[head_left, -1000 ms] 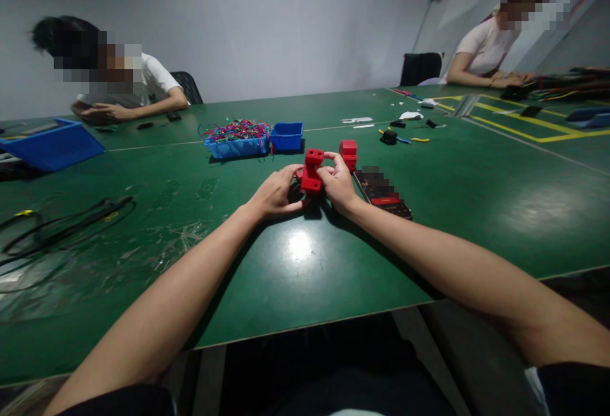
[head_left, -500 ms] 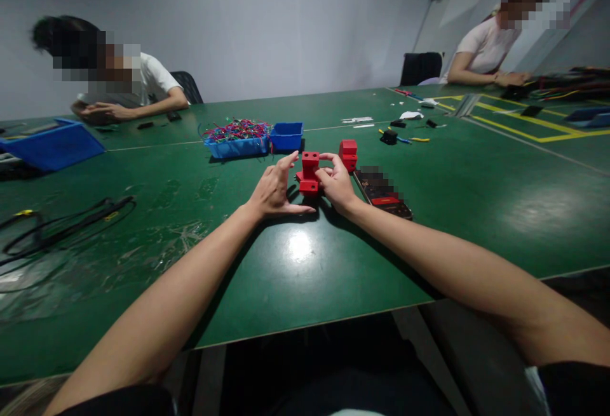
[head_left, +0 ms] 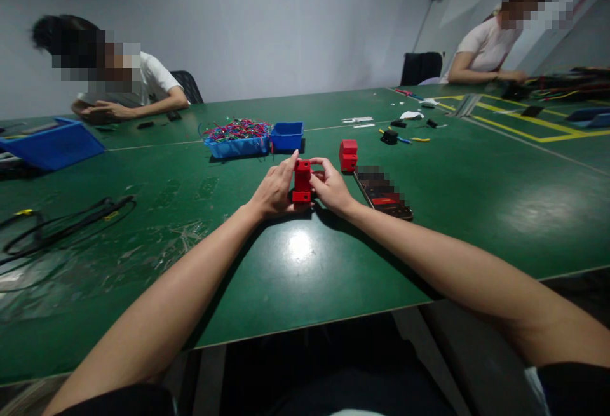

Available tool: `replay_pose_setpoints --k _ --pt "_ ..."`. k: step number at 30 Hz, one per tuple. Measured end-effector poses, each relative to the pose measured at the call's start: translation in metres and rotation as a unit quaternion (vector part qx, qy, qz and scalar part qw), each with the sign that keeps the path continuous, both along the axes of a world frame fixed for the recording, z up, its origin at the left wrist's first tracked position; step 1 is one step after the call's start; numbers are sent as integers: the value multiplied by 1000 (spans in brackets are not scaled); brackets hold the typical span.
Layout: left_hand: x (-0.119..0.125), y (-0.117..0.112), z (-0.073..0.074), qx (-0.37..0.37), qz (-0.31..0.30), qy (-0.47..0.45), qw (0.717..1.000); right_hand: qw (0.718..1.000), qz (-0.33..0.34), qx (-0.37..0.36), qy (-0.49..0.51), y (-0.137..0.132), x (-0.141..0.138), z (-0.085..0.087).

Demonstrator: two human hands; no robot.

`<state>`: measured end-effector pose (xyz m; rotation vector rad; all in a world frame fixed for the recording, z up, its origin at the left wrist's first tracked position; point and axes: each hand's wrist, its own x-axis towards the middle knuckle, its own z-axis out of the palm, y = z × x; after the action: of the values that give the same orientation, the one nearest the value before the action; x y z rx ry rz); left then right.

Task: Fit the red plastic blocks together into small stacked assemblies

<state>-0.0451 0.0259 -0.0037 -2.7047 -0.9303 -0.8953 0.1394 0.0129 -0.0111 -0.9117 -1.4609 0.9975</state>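
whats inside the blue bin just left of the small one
A tangled heap of thin strands, probably wires, in red, blue and green, rises above the rim of the blue bin. The heap covers the bottom, so anything underneath can't be seen.

A block point(head_left: 302, 182) sits between the left hand point(head_left: 274, 190) and the right hand point(head_left: 332, 187), over the table point(head_left: 305, 289). To its right and slightly behind stands a second block point(head_left: 349, 155), just beyond a phone point(head_left: 385, 199). Behind the left hand, a bin point(head_left: 238, 148) (wires point(head_left: 241, 129) heaped in it) stands just left of another bin point(head_left: 287, 141). A cable point(head_left: 102, 211) lies well to the left.
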Motion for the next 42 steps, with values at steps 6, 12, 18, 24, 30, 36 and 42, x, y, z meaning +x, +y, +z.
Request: replay_pose_setpoints --k 6,12,18,24,30,36,42 --pt "0 0 -1 -1 1 0 1000 982 -62 115 -135 -11 3 9" --pt "0 3 -5 17 -3 -13 1000 957 -67 201 -200 -3 5 6" --pt "-1 5 -6 7 -17 -26 999 905 -135 161 -369 -3 8 5" --pt "-2 4 -5 -19 -13 -26 999 860 -107 83 -492 -8 10 6" --pt "-2 6 -6 -30 -16 -35 999 848 -101 82 -514 -10 11 10" --pt "-2 4 -4 -45 -11 -34 998 883 -145 57 -444 -5 10 6" --pt "-2 4 -5 -49 -6 -39 998 946 -154 84 -272 8 12 -3"
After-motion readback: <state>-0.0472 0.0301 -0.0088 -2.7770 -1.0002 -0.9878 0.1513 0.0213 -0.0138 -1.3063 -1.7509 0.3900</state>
